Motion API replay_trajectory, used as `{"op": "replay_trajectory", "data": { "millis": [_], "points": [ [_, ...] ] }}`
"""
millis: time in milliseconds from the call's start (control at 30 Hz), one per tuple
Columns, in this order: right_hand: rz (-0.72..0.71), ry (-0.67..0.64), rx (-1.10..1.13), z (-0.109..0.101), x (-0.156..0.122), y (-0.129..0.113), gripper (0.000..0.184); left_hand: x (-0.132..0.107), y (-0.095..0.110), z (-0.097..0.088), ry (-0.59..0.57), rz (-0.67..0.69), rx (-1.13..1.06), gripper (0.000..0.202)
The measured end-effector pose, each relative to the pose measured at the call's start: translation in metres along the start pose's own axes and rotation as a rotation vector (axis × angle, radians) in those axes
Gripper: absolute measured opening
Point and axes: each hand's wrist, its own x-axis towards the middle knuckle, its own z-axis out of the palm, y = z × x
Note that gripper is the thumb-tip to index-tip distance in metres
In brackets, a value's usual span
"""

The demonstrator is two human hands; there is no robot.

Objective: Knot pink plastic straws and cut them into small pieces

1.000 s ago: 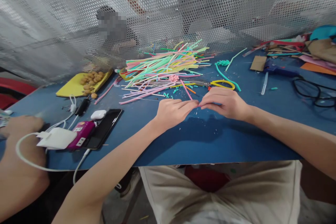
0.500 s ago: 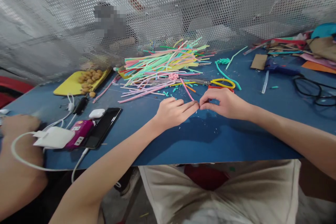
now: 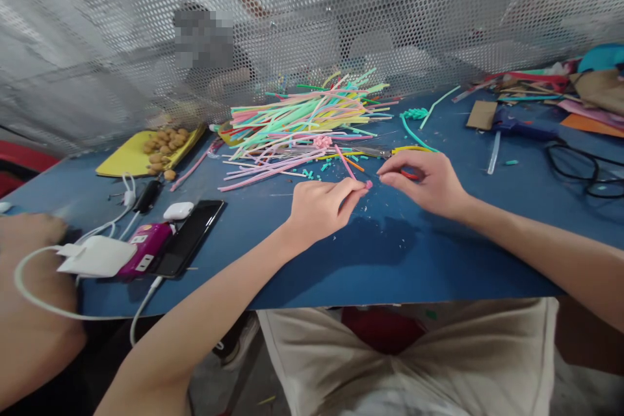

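My left hand (image 3: pixel 324 205) is closed in a pinch on a pink pipe cleaner (image 3: pixel 344 161). Its far length slants up toward the pile, and a small curled pink end pokes out past my fingertips. A short gap to the right, my right hand (image 3: pixel 426 182) has thumb and forefinger pressed together; whether anything is between them is too small to tell. Behind that hand lie scissors (image 3: pixel 375 151) with yellow and red handles, partly hidden by it. A pink fuzzy cluster (image 3: pixel 322 142) rests at the front of a heap of coloured pipe cleaners (image 3: pixel 302 117).
A phone (image 3: pixel 195 234), white earbud case (image 3: pixel 178 210), purple box (image 3: pixel 146 248) and white charger (image 3: pixel 97 256) lie left, beside another person's arm (image 3: pixel 39 299). A yellow tray (image 3: pixel 121 157) holds brown balls. Right is a blue glue gun (image 3: pixel 526 129). A perforated metal screen (image 3: pixel 390 13) stands behind.
My hands have drawn slightly apart. The right one moved up and right, now covering most of the scissor handles; the curled pink end shows at my left fingertips.
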Motion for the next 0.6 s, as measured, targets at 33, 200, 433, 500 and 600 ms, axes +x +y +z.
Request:
{"op": "replay_trajectory", "data": {
  "millis": [33,200,433,500,600],
  "points": [
    [-0.083,0.020,-0.063,0.0001,-0.0008,-0.0001,0.013,0.0000,0.0005,-0.0001,0.007,-0.006,-0.011,0.015],
    [-0.314,0.016,-0.127,0.0049,-0.0039,-0.0009,0.016,-0.0012,0.0006,0.0014,0.008,0.009,-0.030,0.014],
    [-0.373,-0.036,-0.074,0.0045,-0.0034,0.0029,0.021,-0.0030,-0.0006,0.0007,-0.031,0.063,-0.023,0.014],
    [-0.377,-0.042,-0.083,0.0034,-0.0028,0.0017,0.019,-0.0026,-0.0004,-0.0002,-0.030,0.072,-0.008,0.015],
    [-0.393,-0.020,-0.135,0.0023,-0.0023,-0.0012,0.016,-0.0015,0.0000,-0.0004,0.003,0.087,0.005,0.013]
  ]
}}
